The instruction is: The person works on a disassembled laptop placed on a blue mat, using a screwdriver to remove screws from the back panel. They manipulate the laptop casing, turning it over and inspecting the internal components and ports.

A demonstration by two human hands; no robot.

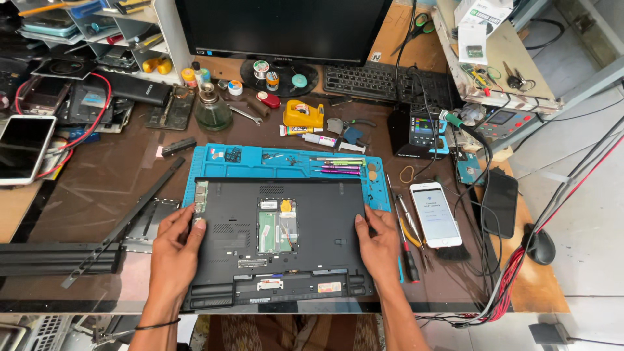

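A black laptop (312, 250) lies bottom-up on a blue work mat (224, 162), with an open hatch in its middle showing a green board. My left hand (177, 250) grips its left edge, thumb on the underside. My right hand (379, 244) holds the right edge the same way. Both forearms reach in from the bottom of the view.
A white phone (437, 214) with a lit screen and a red-handled screwdriver (408, 250) lie right of the laptop. Black trim strips (123, 221) lie on the left. A monitor (283, 29), keyboard (364, 81), yellow tape dispenser (302, 114), glass bottle (211, 110) and cables crowd the back.
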